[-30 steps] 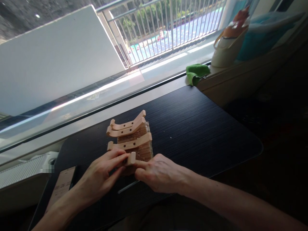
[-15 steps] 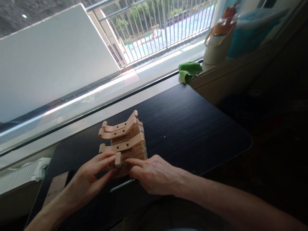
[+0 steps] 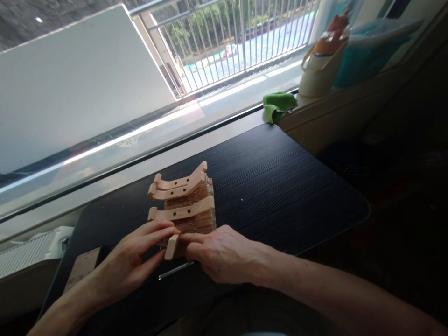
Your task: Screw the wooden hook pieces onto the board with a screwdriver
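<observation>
A rough wooden block point(image 3: 205, 223) lies on the black table. Across its top sit several pale wooden hooks point(image 3: 182, 212), curved at one end, with dark screw holes in them. At the block's near side my left hand point(image 3: 140, 252) is closed on another wooden hook point(image 3: 171, 247), its flat end tilted toward me. Curled, my right hand point(image 3: 220, 254) has its forefinger against the same hook from the right; whether something small is pinched in its fingertips is hidden. Most of that hook's length is out of sight behind the fingers.
A thin metal rod point(image 3: 175, 270) lies by the table's point(image 3: 280, 186) near edge. At left is a brown flat piece point(image 3: 82, 268) beside a white radiator point(image 3: 38, 247). On the windowsill are a green cloth point(image 3: 278, 106), a white jug point(image 3: 317, 74) and a teal bin point(image 3: 364, 56).
The hook between my hands has turned and tipped, its visible end now lower and slanted toward me. Both hands stay at the block. The whole view has shifted slightly.
</observation>
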Tool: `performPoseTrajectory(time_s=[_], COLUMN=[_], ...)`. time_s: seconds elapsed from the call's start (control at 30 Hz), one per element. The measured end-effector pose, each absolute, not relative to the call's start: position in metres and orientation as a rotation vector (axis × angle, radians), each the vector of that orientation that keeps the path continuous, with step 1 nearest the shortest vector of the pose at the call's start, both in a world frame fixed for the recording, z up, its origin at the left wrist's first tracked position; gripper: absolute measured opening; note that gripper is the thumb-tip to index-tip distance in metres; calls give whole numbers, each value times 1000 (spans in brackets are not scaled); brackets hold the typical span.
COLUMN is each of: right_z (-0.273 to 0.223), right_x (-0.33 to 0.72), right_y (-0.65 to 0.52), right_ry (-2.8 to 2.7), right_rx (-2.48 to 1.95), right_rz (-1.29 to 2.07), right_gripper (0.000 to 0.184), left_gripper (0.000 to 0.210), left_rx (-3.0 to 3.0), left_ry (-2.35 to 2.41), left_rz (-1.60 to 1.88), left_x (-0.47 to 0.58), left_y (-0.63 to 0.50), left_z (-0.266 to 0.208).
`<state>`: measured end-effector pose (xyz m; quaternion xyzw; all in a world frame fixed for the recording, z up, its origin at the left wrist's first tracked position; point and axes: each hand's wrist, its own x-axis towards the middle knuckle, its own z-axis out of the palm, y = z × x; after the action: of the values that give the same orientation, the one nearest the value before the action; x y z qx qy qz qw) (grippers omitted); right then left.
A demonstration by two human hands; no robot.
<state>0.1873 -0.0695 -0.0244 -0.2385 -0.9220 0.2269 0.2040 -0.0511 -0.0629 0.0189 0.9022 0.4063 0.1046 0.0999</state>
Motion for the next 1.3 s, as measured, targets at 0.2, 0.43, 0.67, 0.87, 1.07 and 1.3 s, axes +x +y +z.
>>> performPoseTrajectory(time_s=[0.2, 0.43, 0.67, 0.87, 1.07, 1.3], right_z=[-23, -24, -26, -29, -30, -25], right_x=[185, 185, 187, 187, 187, 186], right_y=[-69, -68, -70, -70, -71, -69], right_ry=[-2590, -2580, -2546, -2519, -2513, -2495], right_rx=[-681, -701, -726, -734, -738, -742], right_rz=[601, 580, 607, 606, 643, 729], right_gripper=[9, 12, 12, 12, 13, 16], left_gripper=[26, 28, 30, 30, 21, 19], left_rx=[2698, 2692, 2603, 2563, 2611, 2609], left_ry=[1196, 1205, 1331, 1365, 1305, 1285], left_rz=[334, 220, 389, 475, 408, 392], left_x=[-49, -52, -57, -55, -54, -55], left_y=[-64, -63, -65, -66, -67, -64], left_z=[18, 14, 9, 6, 8, 12])
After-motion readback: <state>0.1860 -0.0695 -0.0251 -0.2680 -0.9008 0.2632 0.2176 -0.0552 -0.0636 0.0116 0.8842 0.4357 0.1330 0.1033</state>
